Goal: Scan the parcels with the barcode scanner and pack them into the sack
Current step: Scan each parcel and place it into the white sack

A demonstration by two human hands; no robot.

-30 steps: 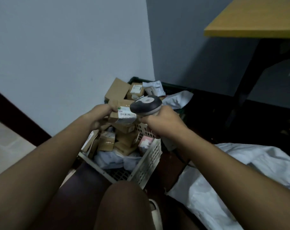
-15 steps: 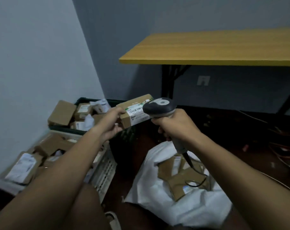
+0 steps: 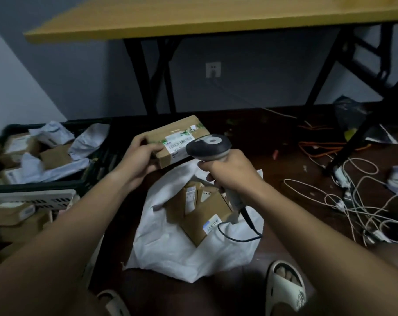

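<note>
Parcel (image 3: 177,140) and scanner (image 3: 208,147) have swung over the sack (image 3: 189,252); left hand (image 3: 141,158) grips the parcel, right hand (image 3: 230,172) the scanner, hiding part of its label. Three boxes (image 3: 202,213) show inside.

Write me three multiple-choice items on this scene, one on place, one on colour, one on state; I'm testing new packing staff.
1. Where is the sack?
A. on the table
B. on the floor below the hands
C. in the black crate

2. What colour is the table top?
A. yellow
B. white
C. red

3. What is the left hand doing?
A. resting open
B. holding the cardboard box
C. holding a cable

Key: 1 B, the sack lies open on the dark floor; 2 A, the top is yellow; 3 B, its fingers wrap the box beside the scanner in the right hand.
</note>
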